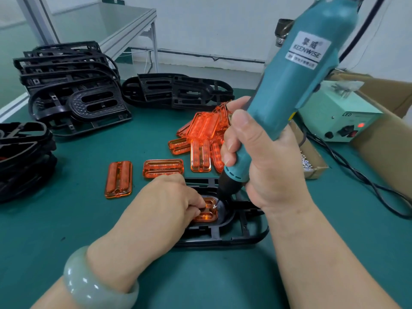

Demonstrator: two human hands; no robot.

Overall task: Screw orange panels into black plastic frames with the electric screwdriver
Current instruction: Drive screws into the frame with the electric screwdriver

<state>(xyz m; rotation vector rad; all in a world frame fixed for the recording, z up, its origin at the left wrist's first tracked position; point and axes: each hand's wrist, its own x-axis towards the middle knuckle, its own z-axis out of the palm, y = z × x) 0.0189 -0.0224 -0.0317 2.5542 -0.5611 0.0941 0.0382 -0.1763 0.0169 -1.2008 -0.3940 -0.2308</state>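
Our left hand (169, 201) holds the light, likely brittle orange panel (206, 216) in its black frame (245, 233); our right hand (263, 157) grips the electric screwdriver (289, 92).

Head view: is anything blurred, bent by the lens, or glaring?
In the head view the electric screwdriver looms large and slightly soft near the lens; the wide angle leans the metal post at top left; small highlights glint on the green bracelet; the orange panel under the left hand is sharp; shadows are faint.
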